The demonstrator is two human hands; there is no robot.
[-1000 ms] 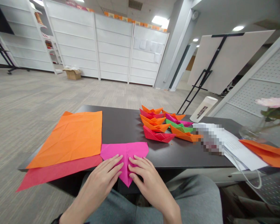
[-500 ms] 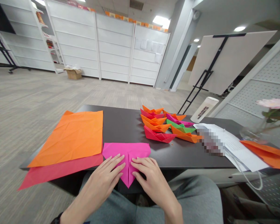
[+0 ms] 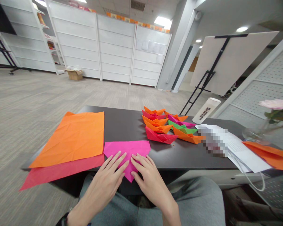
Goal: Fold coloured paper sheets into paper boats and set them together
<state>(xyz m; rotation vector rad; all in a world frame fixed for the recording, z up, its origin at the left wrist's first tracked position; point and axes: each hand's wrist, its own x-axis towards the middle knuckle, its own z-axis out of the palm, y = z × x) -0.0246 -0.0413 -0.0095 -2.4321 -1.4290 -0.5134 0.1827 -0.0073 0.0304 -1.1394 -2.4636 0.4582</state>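
A folded sheet of magenta paper (image 3: 127, 146) lies at the front edge of the dark table, its pointed end toward me and jutting past the edge. My left hand (image 3: 110, 174) rests flat on its left half with the fingers stretched out. On the right half lies my right hand (image 3: 147, 174), also flat, fingers extended. Between the fingertips the paper's middle shows; parts of both halves are hidden beneath the hands. Beyond it, to the right, stand folded paper boats in rows, among them a red boat (image 3: 161, 137), a green boat (image 3: 182, 128) and an orange boat (image 3: 187, 135).
Orange paper sheets (image 3: 73, 138) lie on the left over a red sheet (image 3: 63, 172) that overhangs the table (image 3: 122, 125). On the right are white papers (image 3: 240, 147), a white cylinder (image 3: 206, 110), folded orange paper (image 3: 269, 154), a cable and a flower in a glass vase.
The magenta paper has shifted slightly away from me, its point farther from my lap. Both hands have slid up with it, and the slit down its middle no longer shows as a gap.
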